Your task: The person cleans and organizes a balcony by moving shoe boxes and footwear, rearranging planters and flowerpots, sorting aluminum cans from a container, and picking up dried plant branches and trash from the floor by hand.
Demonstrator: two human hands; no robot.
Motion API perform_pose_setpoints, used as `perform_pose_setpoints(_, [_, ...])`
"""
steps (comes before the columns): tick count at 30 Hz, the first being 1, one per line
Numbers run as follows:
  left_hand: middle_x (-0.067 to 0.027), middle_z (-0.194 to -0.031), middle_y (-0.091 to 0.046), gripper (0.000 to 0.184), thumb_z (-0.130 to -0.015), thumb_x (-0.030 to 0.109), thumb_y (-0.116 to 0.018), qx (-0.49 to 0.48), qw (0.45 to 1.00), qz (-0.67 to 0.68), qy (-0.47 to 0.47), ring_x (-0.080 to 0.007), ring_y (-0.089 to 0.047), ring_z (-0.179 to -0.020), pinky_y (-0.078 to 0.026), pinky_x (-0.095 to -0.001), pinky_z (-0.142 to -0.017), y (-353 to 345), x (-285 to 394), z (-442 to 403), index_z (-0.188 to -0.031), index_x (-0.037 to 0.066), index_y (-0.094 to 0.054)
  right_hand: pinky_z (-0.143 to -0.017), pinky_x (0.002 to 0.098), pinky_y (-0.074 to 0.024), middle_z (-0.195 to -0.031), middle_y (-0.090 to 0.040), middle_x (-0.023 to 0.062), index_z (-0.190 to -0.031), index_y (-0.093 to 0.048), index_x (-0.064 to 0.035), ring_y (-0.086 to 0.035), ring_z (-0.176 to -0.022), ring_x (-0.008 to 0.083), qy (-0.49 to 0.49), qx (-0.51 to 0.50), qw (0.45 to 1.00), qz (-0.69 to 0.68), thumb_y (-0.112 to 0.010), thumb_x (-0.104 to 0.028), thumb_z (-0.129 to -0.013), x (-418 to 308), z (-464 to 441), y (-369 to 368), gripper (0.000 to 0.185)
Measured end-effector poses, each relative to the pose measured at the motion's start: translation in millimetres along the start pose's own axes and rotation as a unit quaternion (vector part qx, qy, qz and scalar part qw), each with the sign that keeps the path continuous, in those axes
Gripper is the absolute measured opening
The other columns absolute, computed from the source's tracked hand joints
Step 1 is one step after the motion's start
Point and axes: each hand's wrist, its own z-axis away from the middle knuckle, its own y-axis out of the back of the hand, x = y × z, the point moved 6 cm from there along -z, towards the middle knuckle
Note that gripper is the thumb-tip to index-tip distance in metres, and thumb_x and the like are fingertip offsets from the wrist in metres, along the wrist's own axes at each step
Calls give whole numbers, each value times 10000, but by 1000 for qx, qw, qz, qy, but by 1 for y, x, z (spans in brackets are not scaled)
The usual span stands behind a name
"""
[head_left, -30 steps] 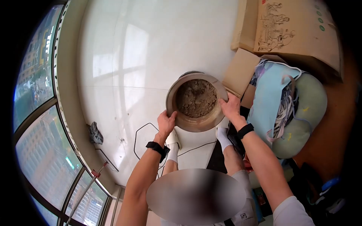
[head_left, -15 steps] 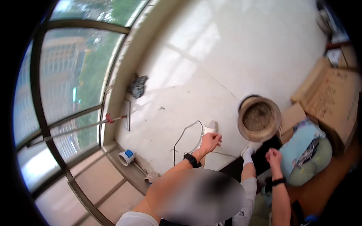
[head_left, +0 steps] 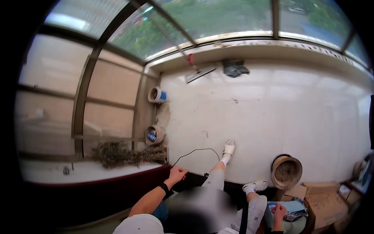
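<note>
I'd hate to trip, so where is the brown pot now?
In the head view, the brown pot is at lower right, next to the cardboard box and right of the right foot's slipper.

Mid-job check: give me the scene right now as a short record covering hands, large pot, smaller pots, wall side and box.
Left hand: fingers curled, nothing visible in it
Right hand: in front of the light-blue item; contact unclear
Large pot: soil inside, neither hand on it
Smaller pots: one with blue on its side, one with something blue inside
Wall side: dark plastic bag on the floor
Cardboard box: beside the light-blue item
</note>
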Motion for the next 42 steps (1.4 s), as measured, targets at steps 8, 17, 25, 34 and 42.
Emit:
perform_pose_setpoints(8, [-68,-595,-618,245,-819,196,-637,3,957,230,176,-133,-597,-511,-494,-254,-498,25,-163,7,-692,-14,-645,-444,228,-453,-545,-567,56,-788,-618,23,-554,-486,122,22,-75,989,125,-559,-238,-871,-67,20,-118,280])
perform_pose_setpoints(17, [-71,-702,-636,198,-864,207,-583,57,864,423,267,-137,-605,-572,-506,-257,-533,119,-245,-37,-815,20,-625,-552,250,-509,-641,-610,77,-927,-624,55,-617,-619,149,89,-243,929,264,-529,-283,-903,-204,78,-424,352])
perform_pose_setpoints(25, [-82,-748,-629,214,-884,231,-566,96,746,593,288,-167,-611,-616,-517,-275,-570,151,-264,-46,-859,20,-595,-569,249,-496,-682,-636,95,-930,-638,42,-606,-616,145,63,-301,889,339,-545,-249,-886,-298,96,-557,308])
perform_pose_setpoints(34, [-92,-815,-635,220,-880,233,-571,141,668,663,308,-172,-620,-702,-534,-311,-640,151,-258,-69,-948,26,-588,-562,272,-513,-743,-646,98,-986,-610,37,-633,-676,167,111,-345,814,453,-570,-201,-864,-344,50,-655,271])
perform_pose_setpoints(42, [-113,-878,-646,193,-876,188,-562,151,586,746,280,-187,-640,-754,-532,-297,-674,191,-312,-171,-960,16,-581,-542,250,-503,-726,-653,95,-955,-626,41,-635,-649,150,121,-360,771,511,-567,-175,-855,-330,60,-803,245])
